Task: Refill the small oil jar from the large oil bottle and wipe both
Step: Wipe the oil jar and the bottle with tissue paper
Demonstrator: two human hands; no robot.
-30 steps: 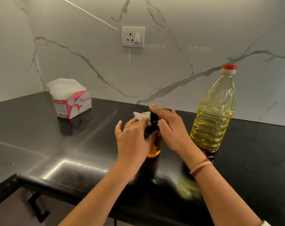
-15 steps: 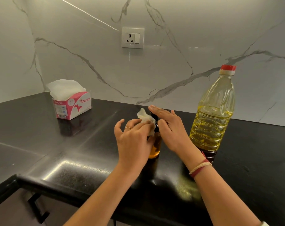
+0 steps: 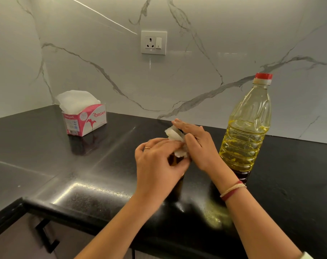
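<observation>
Black counter (image 3: 46,165): jar (image 3: 174,159) upright (half-hidden)

Surface (image 3: 46,156): glossy black. Wall (image 3: 103,71): white marble w/ grey veins. Bottle (image 3: 252,105): clear; oil (image 3: 241,146) yellow; cap (image 3: 263,76) red. Jar (image 3: 174,160): dark amber. Tissue (image 3: 174,134): white. Box (image 3: 86,122): pink & white w/ red flower. Socket (image 3: 153,42): white.

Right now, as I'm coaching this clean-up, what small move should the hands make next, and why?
Probably draw the crumpled white tissue down the small amber glass jar. The left hand grips it only around the upper part, the right hand rests flat on the top, and amber glass shows bare below the tissue.
</observation>
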